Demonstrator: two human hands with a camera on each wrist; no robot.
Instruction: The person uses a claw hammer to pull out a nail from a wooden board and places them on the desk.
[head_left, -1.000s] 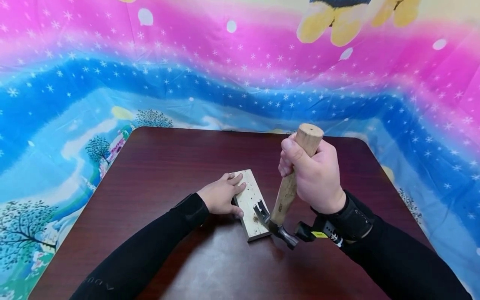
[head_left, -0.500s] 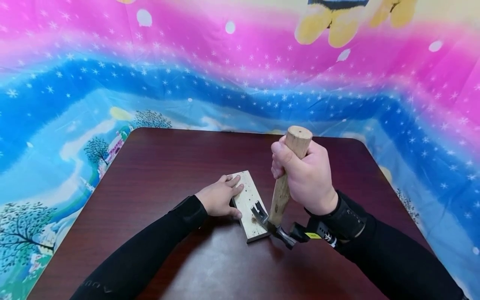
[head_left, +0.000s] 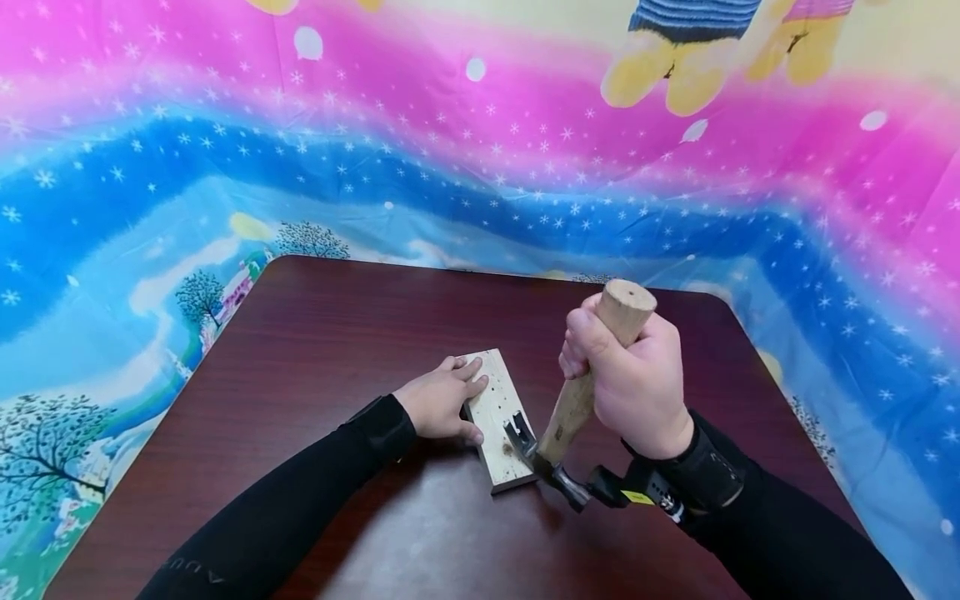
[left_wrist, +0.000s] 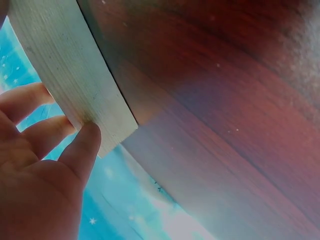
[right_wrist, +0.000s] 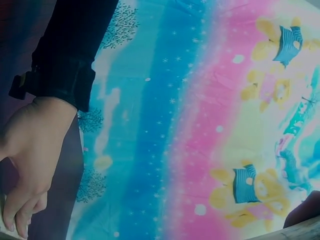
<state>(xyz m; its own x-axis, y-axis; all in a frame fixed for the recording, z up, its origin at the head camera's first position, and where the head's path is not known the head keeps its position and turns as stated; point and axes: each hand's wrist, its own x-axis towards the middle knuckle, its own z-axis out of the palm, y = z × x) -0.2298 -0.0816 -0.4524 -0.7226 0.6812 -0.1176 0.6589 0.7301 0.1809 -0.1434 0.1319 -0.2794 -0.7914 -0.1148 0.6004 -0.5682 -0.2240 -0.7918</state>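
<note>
A pale wooden board (head_left: 498, 400), dotted with small dark holes, lies slanted on the dark red table (head_left: 360, 333). My left hand (head_left: 440, 402) presses on its far left part, fingers spread over the top and thumb along the long side. In the left wrist view, fingertips (left_wrist: 90, 131) touch the board's side face. My right hand (head_left: 633, 379) grips a claw hammer (head_left: 573, 412) high on its wooden handle. The handle leans up and right; the claw lies over the board's right part, and the striking face points down to the right beyond the board's edge.
A printed cloth (head_left: 420, 150) in pink and blue hangs behind the table and along both sides. Black sleeves cover both arms, and a small black camera (head_left: 611, 486) on the right wrist sits close to the hammer head.
The hammer handle and right hand rock slightly left, then back to the right, while the claw stays over the same spot. The left hand and board keep their place; the head view tilts slightly.
</note>
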